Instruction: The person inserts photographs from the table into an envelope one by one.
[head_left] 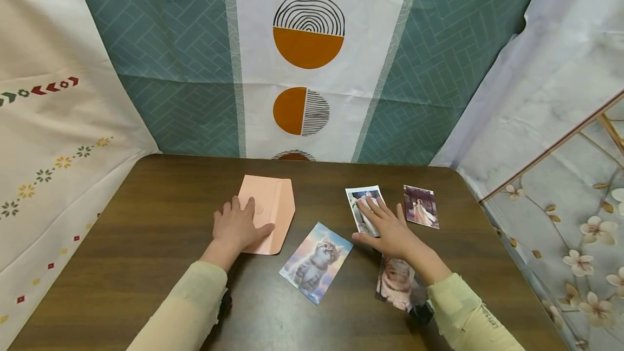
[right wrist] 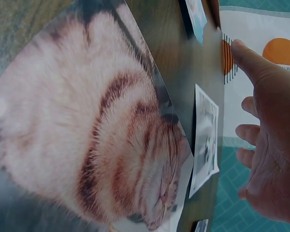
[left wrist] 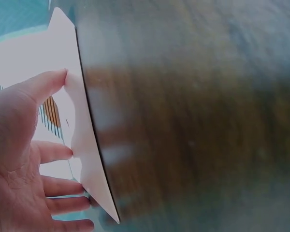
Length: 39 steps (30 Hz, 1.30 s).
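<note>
Two sleeves [head_left: 177, 307] [head_left: 470, 313], four pictures [head_left: 317, 264] [head_left: 354, 195] [head_left: 425, 209] [head_left: 394, 281], one envelope [head_left: 284, 207] beneath left fingers [left wrist: 54, 152]

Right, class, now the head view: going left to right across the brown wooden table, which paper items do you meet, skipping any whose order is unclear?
Peach paper envelope → rectangular pastel kitten card → white-bordered rectangular photo → dark purple rectangular photo.

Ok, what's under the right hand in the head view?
The right hand overlaps a white-bordered photo and the far end of a ginger cat photo. Parts of both show; what the hand covers doesn't.
</note>
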Each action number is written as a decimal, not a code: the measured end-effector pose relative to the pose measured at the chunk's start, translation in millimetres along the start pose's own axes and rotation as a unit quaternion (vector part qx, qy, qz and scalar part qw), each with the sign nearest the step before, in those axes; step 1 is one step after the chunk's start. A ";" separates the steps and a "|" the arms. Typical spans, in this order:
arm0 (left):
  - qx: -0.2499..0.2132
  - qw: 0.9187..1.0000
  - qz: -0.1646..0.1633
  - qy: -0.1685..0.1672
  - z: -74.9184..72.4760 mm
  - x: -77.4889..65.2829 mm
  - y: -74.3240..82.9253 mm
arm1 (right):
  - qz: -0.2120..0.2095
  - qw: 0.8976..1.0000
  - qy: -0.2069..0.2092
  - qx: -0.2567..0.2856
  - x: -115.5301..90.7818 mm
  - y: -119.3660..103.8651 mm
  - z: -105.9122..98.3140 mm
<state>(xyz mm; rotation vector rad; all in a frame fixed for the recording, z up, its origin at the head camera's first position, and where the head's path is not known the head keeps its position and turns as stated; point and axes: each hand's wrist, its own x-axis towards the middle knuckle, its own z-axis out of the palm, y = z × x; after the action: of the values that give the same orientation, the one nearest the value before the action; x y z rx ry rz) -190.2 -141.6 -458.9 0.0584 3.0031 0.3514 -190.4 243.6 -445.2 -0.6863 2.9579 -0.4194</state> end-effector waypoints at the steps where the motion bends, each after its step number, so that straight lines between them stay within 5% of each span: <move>1: 0.001 1.000 -0.001 -0.002 -0.4 0.4 0.4 | 0.000 1.000 0.001 -0.001 -0.1 0.4 0.2; 24: -0.094 0.995 -0.020 -0.015 -6.8 3.8 3.6 | -0.004 1.000 -0.005 0.009 -0.4 -2.8 -1.4; 39: -0.132 0.990 -0.048 0.007 -8.1 3.2 2.9 | -0.010 1.000 -0.001 0.006 1.0 -5.7 -1.2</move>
<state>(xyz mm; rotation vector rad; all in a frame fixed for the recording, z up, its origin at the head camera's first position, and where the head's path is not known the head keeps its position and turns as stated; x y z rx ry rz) -194.3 -140.5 -450.8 -0.1120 2.9295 0.7373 -189.1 238.5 -442.5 -0.7162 2.9465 -0.4366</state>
